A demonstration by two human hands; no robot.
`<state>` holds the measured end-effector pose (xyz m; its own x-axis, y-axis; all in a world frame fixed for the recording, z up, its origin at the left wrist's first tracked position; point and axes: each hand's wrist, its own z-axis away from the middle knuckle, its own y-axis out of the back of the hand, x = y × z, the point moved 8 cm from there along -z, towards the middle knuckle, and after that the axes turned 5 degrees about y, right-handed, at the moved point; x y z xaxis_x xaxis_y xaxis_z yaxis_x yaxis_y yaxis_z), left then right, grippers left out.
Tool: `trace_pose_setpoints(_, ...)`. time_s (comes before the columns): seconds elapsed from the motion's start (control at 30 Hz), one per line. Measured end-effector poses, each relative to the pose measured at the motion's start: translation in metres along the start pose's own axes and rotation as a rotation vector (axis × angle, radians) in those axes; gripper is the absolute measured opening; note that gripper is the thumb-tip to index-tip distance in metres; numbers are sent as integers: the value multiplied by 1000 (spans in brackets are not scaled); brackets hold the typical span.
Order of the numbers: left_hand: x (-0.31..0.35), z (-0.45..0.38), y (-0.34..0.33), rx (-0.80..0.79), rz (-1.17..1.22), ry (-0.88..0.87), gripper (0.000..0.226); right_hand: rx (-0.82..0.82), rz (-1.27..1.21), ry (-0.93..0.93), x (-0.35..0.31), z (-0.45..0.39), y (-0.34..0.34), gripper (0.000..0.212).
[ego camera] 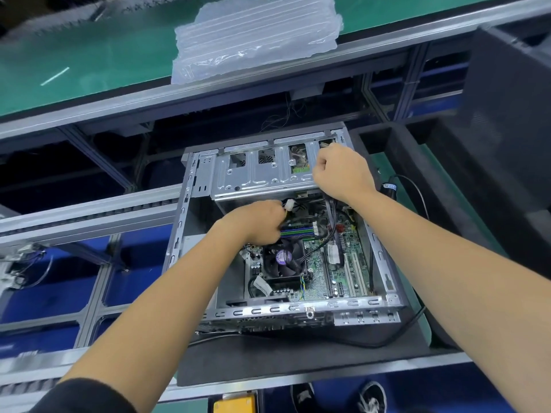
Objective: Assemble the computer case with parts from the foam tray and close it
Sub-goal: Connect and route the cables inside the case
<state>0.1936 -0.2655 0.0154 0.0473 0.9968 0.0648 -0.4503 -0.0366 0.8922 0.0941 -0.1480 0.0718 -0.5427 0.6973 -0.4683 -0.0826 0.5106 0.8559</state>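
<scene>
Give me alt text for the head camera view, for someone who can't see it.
A person's two bare hands work inside an open computer case on a black foam tray: the left hand pinches a white cable connector above the motherboard, and the right hand is curled at the metal drive cage. A clear air-cushion bag lies on the green belt behind.

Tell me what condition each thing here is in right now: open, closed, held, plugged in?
computer case: lying on its side, panel off, insides showing
left hand: holds a white connector
white connector: held above the board, not plugged in
right hand: curled over the drive cage's far right corner
drive cage: in the case
bubble wrap: lying on the green belt
</scene>
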Motion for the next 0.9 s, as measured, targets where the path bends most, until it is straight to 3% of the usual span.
trace_pose_setpoints(0.1, 2, -2, 1, -2, 425, 20, 31, -3, -2, 10, -1, 1, 0, 24)
trace_pose_setpoints(0.2, -16, -3, -3, 91, 491, 172, 41, -4, 12, 13, -1, 2, 1, 27)
trace_pose_setpoints(0.37, -34, -3, -25, -22, 209, 337, 37, -2, 14, 15, -1, 2, 1, 21)
trace_pose_setpoints(0.47, -30, -4, -33, -97, 60, 308, 41, -1, 24, 22, -2, 3, 1, 21)
trace_pose_setpoints(0.6, -2, -8, -14, 105, -182, 27, 14, -10, 35, 27, -2, 3, 0, 26)
trace_pose_setpoints(0.7, 9, -12, -14, 84, -149, -84, 26, -5, 43, 23, -1, 2, 0, 24)
trace_pose_setpoints(0.8, 5, -18, -19, 50, -168, -24, 21, -1, 43, 19, -1, 1, 0, 22)
trace_pose_setpoints(0.9, 0, -17, -18, 151, -288, 105, 21, 5, 33, 14, 1, 1, -1, 22)
